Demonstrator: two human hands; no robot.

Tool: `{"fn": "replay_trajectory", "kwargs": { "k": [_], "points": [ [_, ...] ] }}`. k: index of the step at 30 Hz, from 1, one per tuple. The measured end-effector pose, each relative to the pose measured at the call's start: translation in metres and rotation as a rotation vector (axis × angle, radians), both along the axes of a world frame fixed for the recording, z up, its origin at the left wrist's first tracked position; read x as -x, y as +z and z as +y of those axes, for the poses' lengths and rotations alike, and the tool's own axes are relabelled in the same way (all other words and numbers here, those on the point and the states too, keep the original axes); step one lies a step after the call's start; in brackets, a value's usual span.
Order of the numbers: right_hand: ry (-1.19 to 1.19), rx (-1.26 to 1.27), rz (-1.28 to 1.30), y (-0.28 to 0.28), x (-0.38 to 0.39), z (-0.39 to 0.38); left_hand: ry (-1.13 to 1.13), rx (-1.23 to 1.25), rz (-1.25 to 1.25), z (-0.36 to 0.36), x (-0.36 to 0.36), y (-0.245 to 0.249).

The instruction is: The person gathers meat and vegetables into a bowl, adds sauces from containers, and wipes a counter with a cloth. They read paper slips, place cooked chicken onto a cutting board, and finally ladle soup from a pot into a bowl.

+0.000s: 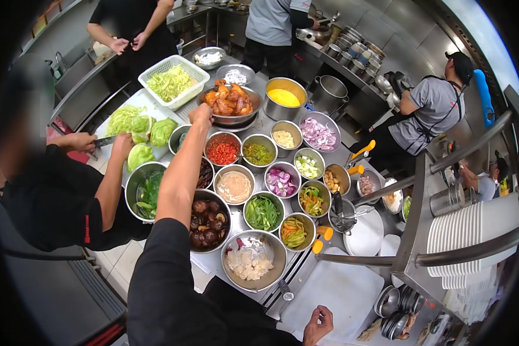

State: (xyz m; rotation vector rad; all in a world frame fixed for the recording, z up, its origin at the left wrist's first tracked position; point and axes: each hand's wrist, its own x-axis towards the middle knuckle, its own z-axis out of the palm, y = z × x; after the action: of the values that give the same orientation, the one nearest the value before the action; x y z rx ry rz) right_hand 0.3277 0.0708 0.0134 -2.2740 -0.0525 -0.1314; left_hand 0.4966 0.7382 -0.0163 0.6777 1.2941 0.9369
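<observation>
My left hand [200,115] reaches far across the table, its fingers closed at the near rim of a metal bowl [236,119] heaped with browned cooked meat [230,99]. My right hand [318,324] is low over the front edge of a white cutting board [334,291], its fingers curled in with nothing seen in them. Between my hands are several metal containers, among them chopped red peppers [222,152], a pinkish sauce [234,187], dark mushrooms [207,225], cut green vegetables [262,213] and a bowl of pale raw pieces [251,262].
On the left, a co-worker's hands [121,146] hold a knife [104,141] by lettuce [163,132]. A white basket [175,82] of shredded greens stands behind. Other people work farther back. Stacked white plates [467,230] and metal rails [467,254] are at the right.
</observation>
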Motion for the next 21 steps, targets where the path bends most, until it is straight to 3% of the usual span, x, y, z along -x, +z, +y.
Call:
{"fn": "replay_trajectory", "kwargs": {
  "k": [3, 5, 7, 9, 11, 14, 15, 18, 21],
  "points": [
    [-0.008, -0.036, -0.037, -0.004, -0.002, -0.007, -0.106, -0.247, 0.057, 0.003, 0.025, 0.01],
    [-0.013, -0.057, -0.038, -0.003, -0.007, -0.007, -0.199, -0.364, -0.086, 0.0, 0.051, 0.026],
    [-0.045, -0.03, -0.041, 0.0, -0.012, -0.006, -0.217, -0.39, 0.004, -0.017, 0.079, 0.054],
    [-0.035, -0.064, -0.032, 0.0, -0.021, -0.005, -0.397, -0.48, -0.089, -0.032, 0.113, 0.071],
    [-0.034, -0.099, 0.008, -0.007, -0.031, -0.008, -0.4, -0.587, -0.106, -0.077, 0.141, 0.099],
    [0.003, -0.202, 0.033, 0.008, -0.042, -0.01, -0.631, -0.51, 0.025, -0.156, 0.177, 0.131],
    [0.004, -0.283, 0.011, 0.012, -0.045, -0.014, -0.718, -0.414, 0.029, -0.181, 0.184, 0.136],
    [-0.067, -0.364, -0.012, 0.005, -0.043, -0.049, -0.82, -0.512, 0.114, -0.26, 0.206, 0.124],
    [-0.142, -0.54, 0.055, -0.004, -0.033, -0.089, -0.955, -0.352, 0.167, -0.36, 0.206, 0.13]
  ]
}}
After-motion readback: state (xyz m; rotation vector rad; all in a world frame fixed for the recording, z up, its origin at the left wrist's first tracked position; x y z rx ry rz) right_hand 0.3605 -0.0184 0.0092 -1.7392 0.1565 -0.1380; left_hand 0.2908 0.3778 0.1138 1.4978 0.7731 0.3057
